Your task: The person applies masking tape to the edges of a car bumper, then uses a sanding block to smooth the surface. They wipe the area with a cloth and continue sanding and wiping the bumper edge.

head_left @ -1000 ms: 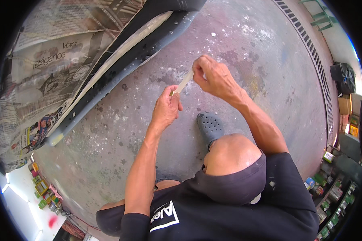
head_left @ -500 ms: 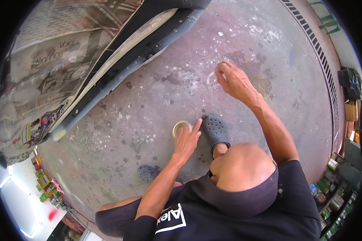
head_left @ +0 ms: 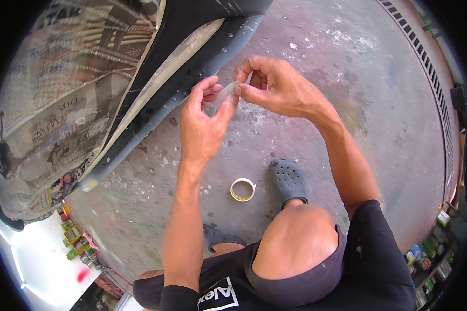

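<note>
A short, pale strip of masking tape (head_left: 226, 92) is between my hands, in front of the large panel's grey-blue lower edge (head_left: 140, 122). My right hand (head_left: 275, 85) pinches the strip's upper end between thumb and bent fingers. My left hand (head_left: 206, 116) is curled around the other end, its thumb pressed against the tape; its fingertips partly hide how it grips. Down on the floor, by my grey clog (head_left: 288, 179), lies a roll of masking tape (head_left: 242, 198) with a small loose end sticking out.
Newspaper (head_left: 62, 109) covers the panel at the left, bordered by a pale taped band (head_left: 168, 65). A slotted drain grate (head_left: 425, 67) runs along the stained concrete floor (head_left: 342, 150) on the right. Colourful cans and boxes (head_left: 73, 236) stand at the lower left.
My right hand has moved left, carrying the tape strip towards the panel. Leaving the tape roll on the floor, my left hand has risen to meet it at the strip.
</note>
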A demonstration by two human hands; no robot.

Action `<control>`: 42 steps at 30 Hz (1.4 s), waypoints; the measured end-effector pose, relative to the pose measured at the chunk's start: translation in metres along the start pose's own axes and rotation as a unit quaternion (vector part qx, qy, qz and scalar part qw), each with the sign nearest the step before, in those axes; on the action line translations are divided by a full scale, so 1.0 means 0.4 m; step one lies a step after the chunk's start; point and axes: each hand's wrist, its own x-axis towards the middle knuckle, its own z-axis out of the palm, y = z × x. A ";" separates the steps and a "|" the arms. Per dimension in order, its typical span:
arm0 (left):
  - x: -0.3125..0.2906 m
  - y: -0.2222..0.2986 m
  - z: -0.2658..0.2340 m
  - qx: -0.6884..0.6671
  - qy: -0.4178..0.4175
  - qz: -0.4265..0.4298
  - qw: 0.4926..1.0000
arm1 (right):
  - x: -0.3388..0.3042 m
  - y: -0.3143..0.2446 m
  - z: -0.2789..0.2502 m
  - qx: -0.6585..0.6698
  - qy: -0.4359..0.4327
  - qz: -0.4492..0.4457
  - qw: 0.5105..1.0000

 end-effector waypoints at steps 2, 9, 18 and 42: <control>0.048 0.012 0.007 -0.037 -0.011 -0.052 0.998 | 0.028 -0.008 -0.008 0.014 0.025 0.002 1.000; 0.128 -0.007 0.029 -0.037 0.017 -0.074 0.996 | 0.109 0.057 0.003 0.085 0.120 -0.035 0.989; 0.258 0.041 0.052 -0.056 0.043 -0.268 0.961 | 0.144 0.135 0.055 -0.014 0.344 0.029 0.938; 0.369 0.025 0.138 -0.118 0.091 -0.257 0.955 | 0.255 0.176 0.034 -0.306 0.310 -0.112 0.893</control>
